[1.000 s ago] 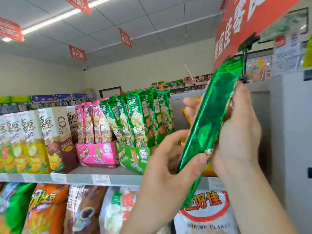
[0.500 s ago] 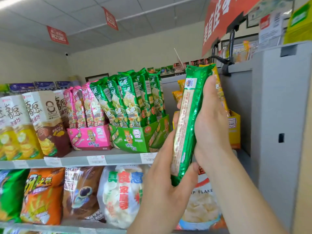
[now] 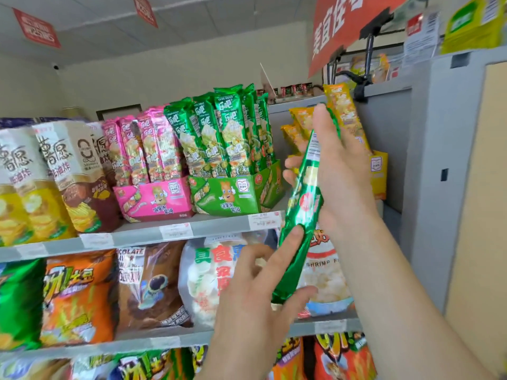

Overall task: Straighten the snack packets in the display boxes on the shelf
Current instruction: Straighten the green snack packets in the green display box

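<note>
A long green snack packet stands almost upright in front of the shelf, held between both hands. My right hand grips its upper half, fingers curled round the back. My left hand pinches its lower end between thumb and fingers. On the upper shelf stand a green display box full of upright green packets, a pink display box with pink packets to its left, and a yellow display box with leaning yellow packets behind my right hand.
Tall chip cartons fill the shelf's left part. The shelf edge carries price tags. Large snack bags line the shelf below. A grey upright panel closes the right side; a red sign hangs above.
The view has dropped, so the shelf sits higher in frame. The green packet has tilted slightly, top to the right, and my left hand has slid to its bottom end.
</note>
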{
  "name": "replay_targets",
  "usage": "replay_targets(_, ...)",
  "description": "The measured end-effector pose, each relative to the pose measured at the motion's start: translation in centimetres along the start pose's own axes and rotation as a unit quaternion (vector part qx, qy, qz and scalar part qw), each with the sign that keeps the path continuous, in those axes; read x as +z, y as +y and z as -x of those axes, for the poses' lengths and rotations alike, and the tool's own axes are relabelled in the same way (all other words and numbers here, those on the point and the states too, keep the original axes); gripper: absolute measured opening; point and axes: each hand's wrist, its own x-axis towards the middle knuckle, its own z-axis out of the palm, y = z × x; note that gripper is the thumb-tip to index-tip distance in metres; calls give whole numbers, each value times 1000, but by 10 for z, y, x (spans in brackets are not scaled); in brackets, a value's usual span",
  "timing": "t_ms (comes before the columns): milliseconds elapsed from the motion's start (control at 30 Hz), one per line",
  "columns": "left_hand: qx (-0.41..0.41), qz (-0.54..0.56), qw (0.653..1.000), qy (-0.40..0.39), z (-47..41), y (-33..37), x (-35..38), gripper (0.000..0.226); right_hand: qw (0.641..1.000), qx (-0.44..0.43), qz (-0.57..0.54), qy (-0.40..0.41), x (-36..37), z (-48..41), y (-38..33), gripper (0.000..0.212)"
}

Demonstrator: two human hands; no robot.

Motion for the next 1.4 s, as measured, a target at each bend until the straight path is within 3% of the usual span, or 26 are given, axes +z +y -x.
replay_targets(67,-7,99,995,-19,11,-3,-4,53,999,-22,-26,3,2,11,3,36)
replay_targets(133,-14,175,984,-21,19,-3,-7,42,998,-29,-52,-8,2,19,7,40)
replay_targets(267,-50,239,969,-41,29,-7,-10,57,999,-7,-42,-30,-2,27,9,40)
replay_targets(467,-90,190,977,-42,29,-17,-10,66,996,-31,-69,-43,-6,33,10,14)
replay_targets(633,-109,227,966,-59,16,-8,0,51,996,-50,-74,-31,-15,31,15,20)
replay_targets(733,-121,291,947,-65,5,0,7,43,994,-47,-98,-26,-23,25,20,41)
replay_targets(833,-148,301,941,-39,-6,2,20,53,995,-37,-90,-20,-31,20,21,49)
replay_targets(933,-152,272,950,-7,-17,7,32,59,997,-66,14,-39,-39,19,27,59)
replay_targets(1067,-92,175,979,57,-31,20,47,33,986,-96,98,-96,-55,24,43,59)
replay_targets(1233,-123,220,962,105,-48,33,55,32,981,-68,72,-165,-77,42,62,38)
replay_targets(1400,-160,224,948,160,-68,40,54,37,955,-53,101,-273,-95,56,72,52)
